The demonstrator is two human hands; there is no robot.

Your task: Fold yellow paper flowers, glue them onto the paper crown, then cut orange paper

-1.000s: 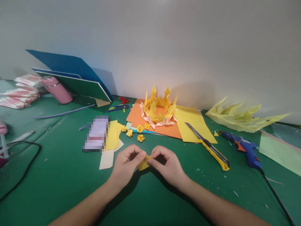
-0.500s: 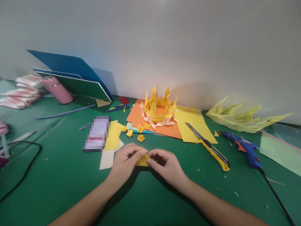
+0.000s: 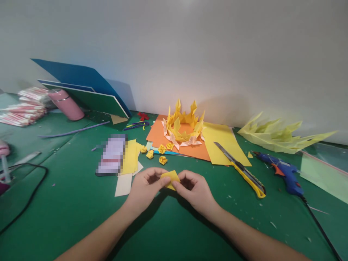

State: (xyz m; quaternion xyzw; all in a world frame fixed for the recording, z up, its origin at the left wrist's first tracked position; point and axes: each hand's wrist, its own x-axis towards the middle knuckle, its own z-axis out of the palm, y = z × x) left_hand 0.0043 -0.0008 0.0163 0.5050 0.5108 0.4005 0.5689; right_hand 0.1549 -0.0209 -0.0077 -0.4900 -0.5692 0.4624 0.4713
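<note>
A small folded piece of yellow paper [image 3: 170, 178] is pinched between both my hands just above the green mat [image 3: 81, 206]. My left hand [image 3: 145, 189] grips its left side with thumb and fingertips closed. My right hand [image 3: 196, 191] pinches its right side the same way. Just beyond the hands lie several small folded yellow paper roses [image 3: 162, 159]. Further back a yellow paper crown [image 3: 183, 125] sits on an orange sheet [image 3: 156, 135].
A yellow utility knife [image 3: 241, 171] lies to the right with its blade out, beside a yellow sheet [image 3: 221, 139]. A blue glue gun [image 3: 282, 172] and its cord sit further right. A blurred phone [image 3: 112, 155], yellow strips, boards, a pink bottle [image 3: 66, 103] and a black cable [image 3: 27, 197] are at left.
The yellow paper has been turned up between my fingers, now showing a flat face towards me. Both hands stay in nearly the same spot.
</note>
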